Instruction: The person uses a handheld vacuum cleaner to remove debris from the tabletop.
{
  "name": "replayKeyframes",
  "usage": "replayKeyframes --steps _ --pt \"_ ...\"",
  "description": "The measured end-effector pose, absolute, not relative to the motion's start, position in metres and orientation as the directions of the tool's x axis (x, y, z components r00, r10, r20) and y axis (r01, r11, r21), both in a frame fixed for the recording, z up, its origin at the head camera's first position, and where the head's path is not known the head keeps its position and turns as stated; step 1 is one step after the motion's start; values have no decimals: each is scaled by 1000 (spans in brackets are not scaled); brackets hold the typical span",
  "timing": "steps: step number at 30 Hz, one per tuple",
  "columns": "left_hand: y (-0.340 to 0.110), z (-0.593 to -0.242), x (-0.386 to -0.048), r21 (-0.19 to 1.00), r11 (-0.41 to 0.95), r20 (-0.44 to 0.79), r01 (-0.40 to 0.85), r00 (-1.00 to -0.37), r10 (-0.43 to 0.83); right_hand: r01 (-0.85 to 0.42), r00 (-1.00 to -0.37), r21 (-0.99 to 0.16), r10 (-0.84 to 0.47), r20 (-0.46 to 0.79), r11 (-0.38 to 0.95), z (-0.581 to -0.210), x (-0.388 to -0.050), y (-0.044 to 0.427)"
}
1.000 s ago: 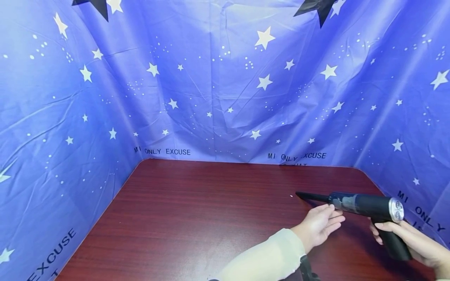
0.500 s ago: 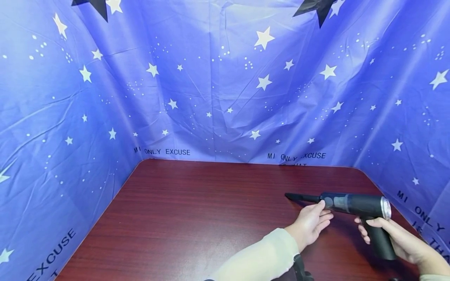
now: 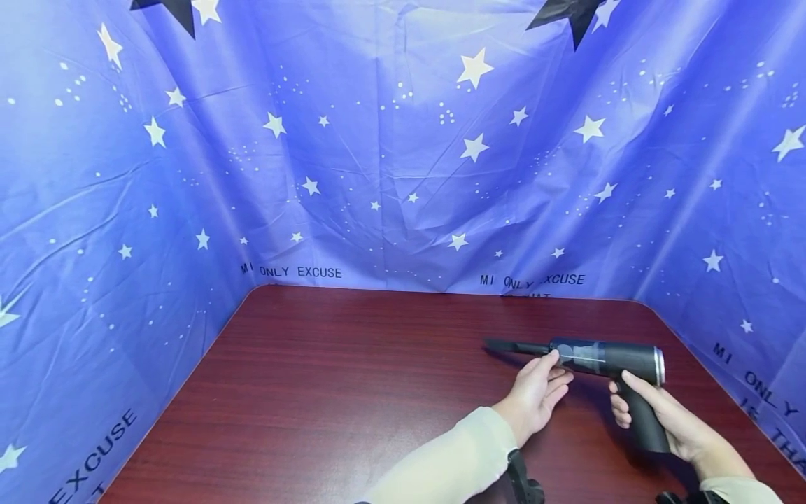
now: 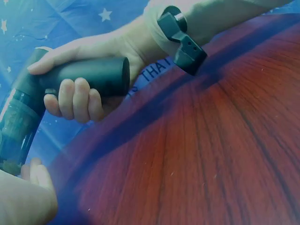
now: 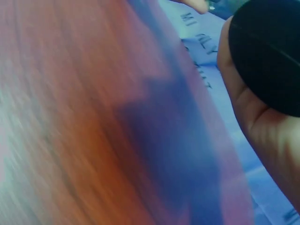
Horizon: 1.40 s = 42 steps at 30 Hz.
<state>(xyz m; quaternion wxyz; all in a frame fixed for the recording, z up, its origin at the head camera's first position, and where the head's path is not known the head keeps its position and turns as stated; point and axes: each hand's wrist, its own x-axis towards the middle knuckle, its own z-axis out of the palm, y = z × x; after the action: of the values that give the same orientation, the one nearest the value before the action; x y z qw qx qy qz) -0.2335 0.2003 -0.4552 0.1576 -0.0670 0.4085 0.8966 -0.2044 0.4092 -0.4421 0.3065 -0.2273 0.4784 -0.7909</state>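
A black handheld vacuum cleaner [image 3: 630,358] with a clear dust cup, silver rear cap and long narrow nozzle [image 3: 519,347] points left over the right part of the table. My right hand [image 3: 667,414] grips its handle, thumb up near the body and fingers wrapped round the front; the left wrist view shows this grip on the handle [image 4: 93,77]. At the front end of the body, my left hand [image 3: 531,395] touches near the dust cup with its thumb, its other fingers lying fairly straight underneath. Whether the nozzle tip touches the table cannot be told.
The dark red wood-grain table [image 3: 327,364] spreads left and in front of the hands. Blue star-printed cloth [image 3: 378,175] hangs along its back and both sides. Small pale specks [image 4: 172,173] lie on the tabletop in the left wrist view.
Both hands and the vacuum have moved left across the table. A white speck that lay just left of the nozzle tip one second ago no longer shows.
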Motion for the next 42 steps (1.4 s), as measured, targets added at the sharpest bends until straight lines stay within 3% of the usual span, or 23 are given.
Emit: replayKeyframes --steps 13,17,25,35,42 --pt "168 -454 -246 694 -667 -199 -270 -963 182 301 -667 -858 -735 121 -415 -454 -222 373" --pt "160 -452 -248 679 -692 -185 -246 -969 164 291 -689 -871 -718 97 -396 -454 -227 364" --pt "138 -450 -255 679 -703 -181 -213 -976 122 288 -789 -925 -610 -81 -248 -447 -231 344" --pt "101 -452 -264 698 -689 -180 -197 -979 98 192 -781 -967 -623 -47 -168 -452 -239 320" --pt "70 -456 -264 729 -651 -184 -211 -977 111 101 -858 -993 -511 -58 -56 -452 -234 292"
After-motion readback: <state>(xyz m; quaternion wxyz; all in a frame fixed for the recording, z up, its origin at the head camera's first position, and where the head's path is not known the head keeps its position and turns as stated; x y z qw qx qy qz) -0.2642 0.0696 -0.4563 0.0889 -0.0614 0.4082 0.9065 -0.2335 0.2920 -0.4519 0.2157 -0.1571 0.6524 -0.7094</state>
